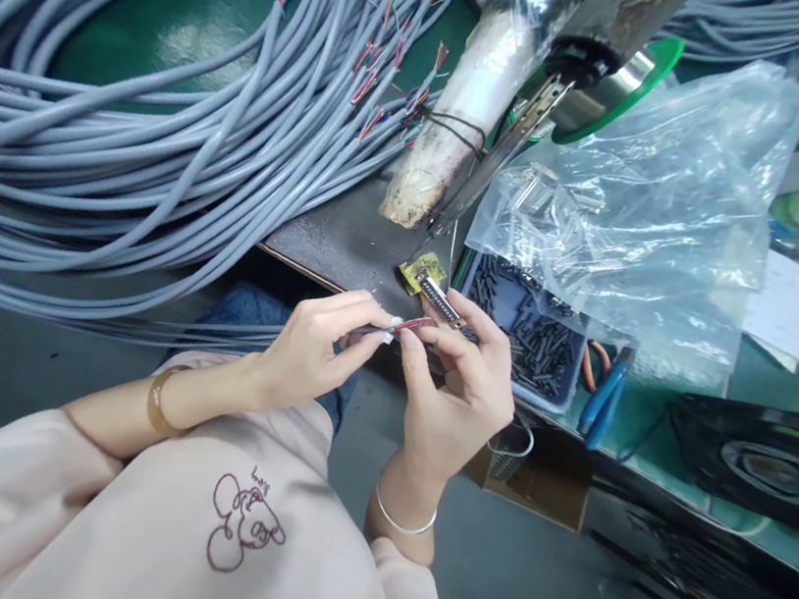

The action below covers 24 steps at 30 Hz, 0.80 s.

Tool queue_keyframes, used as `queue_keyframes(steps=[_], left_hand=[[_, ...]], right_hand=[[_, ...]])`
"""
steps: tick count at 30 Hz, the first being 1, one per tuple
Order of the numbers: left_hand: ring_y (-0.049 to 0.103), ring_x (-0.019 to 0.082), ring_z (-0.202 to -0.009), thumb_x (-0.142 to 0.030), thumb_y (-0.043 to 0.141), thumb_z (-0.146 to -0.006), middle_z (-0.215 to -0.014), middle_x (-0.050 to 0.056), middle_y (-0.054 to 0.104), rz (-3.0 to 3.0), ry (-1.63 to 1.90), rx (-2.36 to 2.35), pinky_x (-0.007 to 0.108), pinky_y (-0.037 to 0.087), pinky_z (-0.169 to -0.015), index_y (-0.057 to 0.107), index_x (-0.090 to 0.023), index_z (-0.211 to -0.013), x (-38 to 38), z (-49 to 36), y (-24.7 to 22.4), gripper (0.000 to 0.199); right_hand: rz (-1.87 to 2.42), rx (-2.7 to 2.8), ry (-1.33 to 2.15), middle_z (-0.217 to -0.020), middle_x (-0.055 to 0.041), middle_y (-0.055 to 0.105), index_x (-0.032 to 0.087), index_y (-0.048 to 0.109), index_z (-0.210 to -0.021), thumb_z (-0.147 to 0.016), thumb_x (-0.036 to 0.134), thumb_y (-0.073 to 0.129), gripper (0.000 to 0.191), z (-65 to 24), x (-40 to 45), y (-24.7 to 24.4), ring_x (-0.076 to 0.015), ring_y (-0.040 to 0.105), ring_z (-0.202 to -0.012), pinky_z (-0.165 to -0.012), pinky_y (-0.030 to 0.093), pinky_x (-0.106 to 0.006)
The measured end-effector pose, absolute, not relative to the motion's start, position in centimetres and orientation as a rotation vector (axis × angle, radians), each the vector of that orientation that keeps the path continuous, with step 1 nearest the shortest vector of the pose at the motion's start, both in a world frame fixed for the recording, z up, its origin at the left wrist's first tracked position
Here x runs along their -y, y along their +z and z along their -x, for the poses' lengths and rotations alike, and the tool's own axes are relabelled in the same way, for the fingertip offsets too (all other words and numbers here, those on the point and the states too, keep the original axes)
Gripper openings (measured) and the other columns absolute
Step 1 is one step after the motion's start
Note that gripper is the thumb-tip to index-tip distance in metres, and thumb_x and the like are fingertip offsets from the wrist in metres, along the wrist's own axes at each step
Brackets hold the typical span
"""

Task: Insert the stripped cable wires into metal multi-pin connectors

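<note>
My left hand (323,340) is closed on the end of a grey cable (257,329), where thin red and dark wires (412,322) stick out. Some white material shows at its fingertips. My right hand (459,377) holds a metal multi-pin connector (438,300) between its fingers, with the thumb and a fingertip meeting near the wire ends. Just beyond the connector, a soldering iron (478,167) slants down in its mount, its tip above a small yellow piece (421,271) on the bench edge. Whether the wires touch the connector cannot be made out.
Many grey cables (165,167) with stripped ends cover the left side. A blue tray (564,397) of small black pieces sits right, partly under a clear plastic bag (650,206) of metal parts. Blue-handled pliers (604,403), a solder spool (622,93) and a black fan (770,466) are nearby.
</note>
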<state>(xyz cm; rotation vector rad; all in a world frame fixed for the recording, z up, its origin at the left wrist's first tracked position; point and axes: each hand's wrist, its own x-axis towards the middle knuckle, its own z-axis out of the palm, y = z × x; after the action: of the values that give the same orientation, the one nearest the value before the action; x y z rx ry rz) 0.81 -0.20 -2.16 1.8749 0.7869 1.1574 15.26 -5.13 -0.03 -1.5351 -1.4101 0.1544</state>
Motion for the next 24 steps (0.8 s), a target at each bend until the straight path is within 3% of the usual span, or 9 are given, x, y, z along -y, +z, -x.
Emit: queue_keyframes(steps=[9,13,15,20,24], left_hand=[[0.066,0.012,-0.073,-0.013,0.060,-0.091,-0.089,0.006,0.075,-1.624,1.072,-0.836,0.024,0.054,-0.066,0.073,-0.015,-0.097,0.1,-1.1,-1.6,0.014],[0.052,0.007,-0.054,-0.021,0.066,-0.085,-0.078,0.002,0.071,-1.166,0.832,-0.763,0.020,0.044,-0.049,0.073,-0.014,-0.101,-0.4,-1.0,-1.0,0.019],[0.046,0.005,-0.050,-0.025,0.072,-0.081,-0.070,-0.001,0.066,-1.001,0.732,-0.707,0.019,0.039,-0.045,0.073,-0.014,-0.095,-0.7,-1.0,-0.8,0.018],[0.051,0.005,-0.055,-0.024,0.080,-0.072,-0.068,-0.003,0.062,-0.846,0.777,-0.662,0.018,0.042,-0.051,0.064,-0.016,-0.074,-1.0,-1.0,-0.6,0.018],[0.041,0.002,-0.043,-0.020,0.077,-0.071,-0.059,-0.006,0.055,-0.863,0.816,-0.741,0.017,0.029,-0.041,0.059,-0.016,-0.073,-1.5,-0.6,-0.8,0.019]], right_hand=[[1.513,1.436,0.137,-0.120,-0.0070,0.073,0.022,0.070,-0.086,-0.087,0.017,0.072,0.006,-15.0,5.0,-0.1,-0.0240,0.078,-0.104,-0.087,0.070,-0.044],[1.465,1.451,0.091,-0.121,-0.0063,0.072,0.022,0.070,-0.088,-0.085,0.013,0.073,0.010,-15.0,5.1,-0.4,-0.0229,0.076,-0.109,-0.088,0.069,-0.041],[1.442,1.479,0.060,-0.121,-0.0061,0.072,0.023,0.070,-0.088,-0.084,0.013,0.073,0.011,-14.9,5.2,-0.6,-0.0234,0.075,-0.110,-0.088,0.069,-0.042],[1.405,1.455,-0.005,-0.118,-0.0064,0.073,0.024,0.071,-0.093,-0.088,0.016,0.072,0.009,-15.1,5.6,-1.3,-0.0236,0.075,-0.108,-0.081,0.068,-0.040],[1.411,1.332,-0.207,-0.111,-0.0061,0.076,0.023,0.070,-0.100,-0.093,0.015,0.066,0.011,-15.8,5.6,-1.4,-0.0199,0.078,-0.092,-0.072,0.065,-0.034]])
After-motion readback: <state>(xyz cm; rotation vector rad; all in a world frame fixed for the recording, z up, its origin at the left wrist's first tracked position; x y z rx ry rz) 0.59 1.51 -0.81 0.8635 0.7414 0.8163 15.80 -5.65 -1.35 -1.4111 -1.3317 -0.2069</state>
